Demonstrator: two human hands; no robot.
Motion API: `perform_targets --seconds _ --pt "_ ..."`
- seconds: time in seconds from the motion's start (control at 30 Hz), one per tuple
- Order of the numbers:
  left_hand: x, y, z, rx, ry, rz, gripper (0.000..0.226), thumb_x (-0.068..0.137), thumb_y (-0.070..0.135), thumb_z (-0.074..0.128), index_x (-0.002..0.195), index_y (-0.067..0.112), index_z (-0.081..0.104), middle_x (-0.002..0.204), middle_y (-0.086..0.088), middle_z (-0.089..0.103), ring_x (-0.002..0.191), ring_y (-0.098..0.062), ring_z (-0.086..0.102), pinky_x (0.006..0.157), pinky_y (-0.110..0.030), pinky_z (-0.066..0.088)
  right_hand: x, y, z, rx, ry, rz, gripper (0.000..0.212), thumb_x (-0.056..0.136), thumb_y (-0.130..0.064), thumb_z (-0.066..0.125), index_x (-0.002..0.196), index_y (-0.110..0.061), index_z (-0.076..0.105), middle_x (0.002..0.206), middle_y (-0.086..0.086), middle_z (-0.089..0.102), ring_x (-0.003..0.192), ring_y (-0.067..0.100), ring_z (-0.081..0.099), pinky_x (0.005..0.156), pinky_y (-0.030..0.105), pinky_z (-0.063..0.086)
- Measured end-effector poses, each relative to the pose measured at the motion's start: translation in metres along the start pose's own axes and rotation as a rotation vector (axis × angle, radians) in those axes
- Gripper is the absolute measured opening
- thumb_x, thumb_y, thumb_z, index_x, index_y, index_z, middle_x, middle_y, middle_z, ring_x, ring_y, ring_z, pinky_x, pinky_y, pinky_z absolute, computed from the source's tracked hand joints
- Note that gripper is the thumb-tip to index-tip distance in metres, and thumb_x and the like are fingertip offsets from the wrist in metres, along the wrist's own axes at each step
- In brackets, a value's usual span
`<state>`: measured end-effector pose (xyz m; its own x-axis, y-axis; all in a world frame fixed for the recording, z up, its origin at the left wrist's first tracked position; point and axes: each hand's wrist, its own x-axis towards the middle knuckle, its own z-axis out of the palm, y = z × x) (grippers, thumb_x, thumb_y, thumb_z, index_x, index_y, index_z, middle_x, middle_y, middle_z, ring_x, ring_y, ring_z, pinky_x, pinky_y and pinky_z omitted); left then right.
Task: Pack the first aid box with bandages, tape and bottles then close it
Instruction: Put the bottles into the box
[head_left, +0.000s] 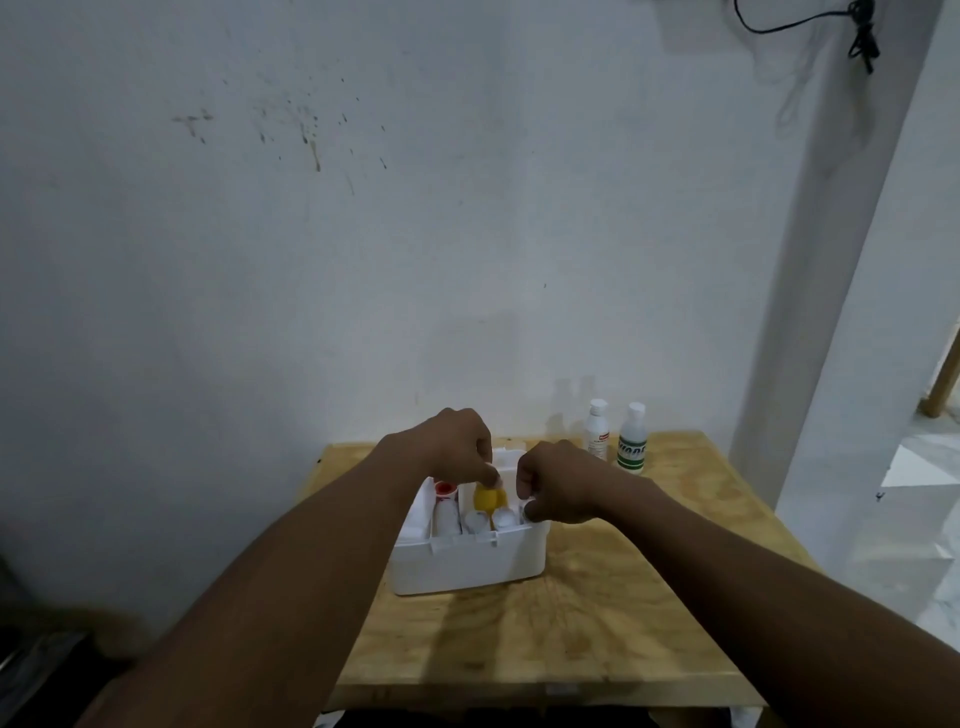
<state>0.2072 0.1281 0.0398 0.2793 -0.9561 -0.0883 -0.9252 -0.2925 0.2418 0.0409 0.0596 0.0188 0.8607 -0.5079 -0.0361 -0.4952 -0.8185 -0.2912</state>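
A white first aid box (467, 564) stands open on the wooden table (571, 623). Inside it I see a red-capped item (445, 488) at the left, white rolls or bottle tops (478, 519) along the front, and a yellow bottle (488, 499) in the middle. My left hand (460, 447) hangs over the box and pinches the top of the yellow bottle. My right hand (556, 488) is curled at the box's right end, its fingertips on a small white item (530, 506) there. Two white bottles (597, 428) (632, 439) stand on the table behind the box to the right.
A pale wall rises right behind the table. The table's front edge (545, 691) is near me, and its right edge borders a white pillar (831, 312). A black cable (862, 36) hangs high on the right.
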Motion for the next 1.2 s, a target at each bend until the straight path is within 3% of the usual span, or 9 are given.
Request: perform_targets --seconds 0.13,0.33,0.53,0.73,0.83,1.07,1.2 --pt "0.0 0.0 0.004 0.014 -0.075 -0.027 0.034 0.078 0.041 0.083 0.099 0.015 0.075 0.101 -0.003 0.071 0.083 -0.018 0.068 0.07 -0.029 0.056 0.003 0.004 0.002 0.022 0.001 -0.008 0.019 0.08 -0.021 0.074 0.098 -0.018 0.068 0.101 0.0 0.063 0.091 0.02 0.061 0.083 0.035 0.056" --pt "0.0 0.006 0.004 -0.019 -0.117 -0.036 0.034 0.083 0.039 0.08 0.105 0.014 0.074 0.098 -0.004 0.073 0.074 -0.016 0.067 0.072 -0.03 0.058 0.002 0.011 0.003 0.049 -0.003 -0.022 0.028 0.082 -0.027 0.073 0.108 -0.018 0.068 0.106 0.0 0.057 0.095 0.017 0.055 0.081 0.029 0.051" --pt "0.002 0.009 0.006 -0.016 -0.111 -0.055 0.03 0.086 0.036 0.073 0.109 0.016 0.073 0.108 -0.005 0.071 0.096 -0.021 0.068 0.083 -0.035 0.058 -0.001 0.014 0.0 0.089 -0.013 -0.039 0.032 0.083 -0.026 0.073 0.113 -0.016 0.068 0.105 0.0 0.06 0.097 0.018 0.061 0.083 0.028 0.052" --pt "0.005 0.007 0.009 0.01 -0.109 -0.052 0.034 0.086 0.039 0.073 0.114 0.018 0.073 0.115 -0.004 0.067 0.097 -0.021 0.066 0.077 -0.031 0.057 -0.002 0.017 -0.002 0.124 -0.007 -0.043 0.034 0.082 -0.026 0.075 0.113 -0.016 0.068 0.111 0.002 0.069 0.099 0.018 0.065 0.089 0.034 0.055" --pt "0.008 0.006 0.008 0.023 -0.081 -0.042 0.031 0.085 0.042 0.072 0.106 0.021 0.074 0.115 -0.002 0.066 0.1 -0.021 0.063 0.085 -0.035 0.057 -0.003 0.017 -0.007 0.15 0.006 -0.047 0.034 0.082 -0.025 0.073 0.114 -0.015 0.069 0.11 0.001 0.07 0.1 0.016 0.066 0.092 0.034 0.055" --pt "0.038 0.017 -0.004 -0.002 0.065 0.004 0.023 0.084 0.04 0.07 0.102 0.025 0.069 0.115 0.0 0.065 0.099 -0.019 0.063 0.09 -0.038 0.056 0.004 0.051 -0.045 0.218 0.263 0.055 0.018 0.084 -0.023 0.065 0.1 -0.016 0.071 0.103 0.002 0.072 0.095 0.016 0.065 0.084 0.029 0.053" --pt "0.075 0.037 0.002 0.017 0.122 0.062 0.041 0.085 0.041 0.069 0.122 0.027 0.063 0.126 -0.001 0.062 0.11 -0.021 0.06 0.096 -0.041 0.053 0.023 0.102 -0.056 0.212 0.368 0.183 0.029 0.082 -0.029 0.066 0.11 -0.019 0.066 0.112 0.004 0.065 0.099 0.019 0.06 0.084 0.031 0.05"
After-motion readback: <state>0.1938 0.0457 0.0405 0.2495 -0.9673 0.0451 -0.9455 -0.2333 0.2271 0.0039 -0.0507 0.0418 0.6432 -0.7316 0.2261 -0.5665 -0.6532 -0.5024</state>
